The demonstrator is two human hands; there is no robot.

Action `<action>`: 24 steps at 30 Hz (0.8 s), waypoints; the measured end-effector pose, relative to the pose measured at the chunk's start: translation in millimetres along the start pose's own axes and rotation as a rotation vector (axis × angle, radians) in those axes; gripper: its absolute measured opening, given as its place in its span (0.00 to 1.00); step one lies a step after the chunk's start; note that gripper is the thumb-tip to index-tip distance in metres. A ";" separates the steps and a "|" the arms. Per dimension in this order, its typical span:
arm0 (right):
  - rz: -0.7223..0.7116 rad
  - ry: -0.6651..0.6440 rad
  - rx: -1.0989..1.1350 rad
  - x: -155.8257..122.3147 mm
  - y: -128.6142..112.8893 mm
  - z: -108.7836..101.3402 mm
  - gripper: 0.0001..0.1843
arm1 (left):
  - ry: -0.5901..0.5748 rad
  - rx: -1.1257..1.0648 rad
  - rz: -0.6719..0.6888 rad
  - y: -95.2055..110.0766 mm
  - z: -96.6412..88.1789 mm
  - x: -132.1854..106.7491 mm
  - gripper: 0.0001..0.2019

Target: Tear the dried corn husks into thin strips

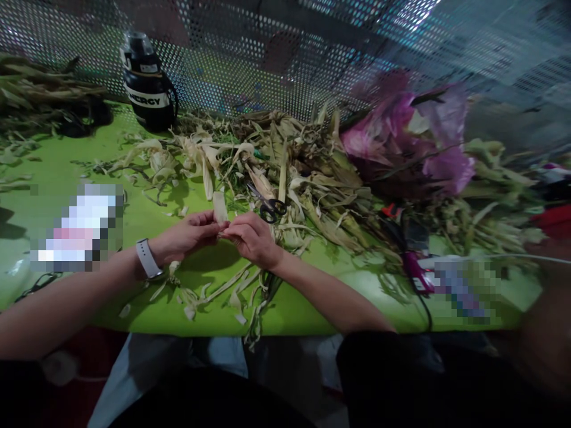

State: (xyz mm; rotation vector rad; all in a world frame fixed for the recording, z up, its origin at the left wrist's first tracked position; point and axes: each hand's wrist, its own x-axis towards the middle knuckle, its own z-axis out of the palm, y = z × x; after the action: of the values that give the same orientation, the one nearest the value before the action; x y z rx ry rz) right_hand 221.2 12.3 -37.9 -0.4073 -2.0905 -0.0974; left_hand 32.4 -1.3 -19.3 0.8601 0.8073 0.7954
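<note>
A pale strip of corn husk (220, 205) stands up from between my fingertips over the green table. My left hand (191, 233), with a white watch band on its wrist, pinches the strip's lower part. My right hand (255, 238) is closed, its thumb and fingertips pressed together at the strip's lower end and meeting the left fingers. What exactly lies between the right fingertips is too small to make out. Just beyond the right hand, black-handled scissors (273, 210) rest among dried husks (330, 202). Thin husk scraps (227, 285) lie below both hands.
A black jug (149, 95) stands at the back left by the perforated metal panel (232, 59). A lit phone (80, 226) lies at the left. To the right are a pink plastic bag (401, 142), a magenta device (418, 273) with cables and another person's arm (548, 297).
</note>
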 end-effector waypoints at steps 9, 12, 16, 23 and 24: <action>0.303 0.039 0.158 -3.5 -3.7 2.8 0.03 | -0.008 0.042 0.111 8.8 6.6 -5.6 0.12; 0.361 0.021 0.203 -2.7 -2.2 2.8 0.04 | 0.011 0.012 0.040 10.6 3.4 -6.6 0.11; 0.359 0.023 0.199 -2.7 -1.6 3.1 0.05 | 0.045 0.015 -0.008 10.7 0.4 -6.3 0.11; 0.334 -0.025 0.143 -5.9 -1.3 1.7 0.08 | 0.017 0.018 -0.122 14.1 0.0 -8.2 0.09; 0.332 -0.024 0.146 -6.3 -1.2 1.5 0.08 | 0.006 0.019 -0.131 14.3 -0.1 -8.4 0.09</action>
State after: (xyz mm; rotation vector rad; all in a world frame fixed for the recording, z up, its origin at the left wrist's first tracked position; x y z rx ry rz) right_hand 222.6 10.0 -43.8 -0.6611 -2.0097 0.2551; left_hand 24.7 -2.3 -4.6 0.8132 0.8681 0.6764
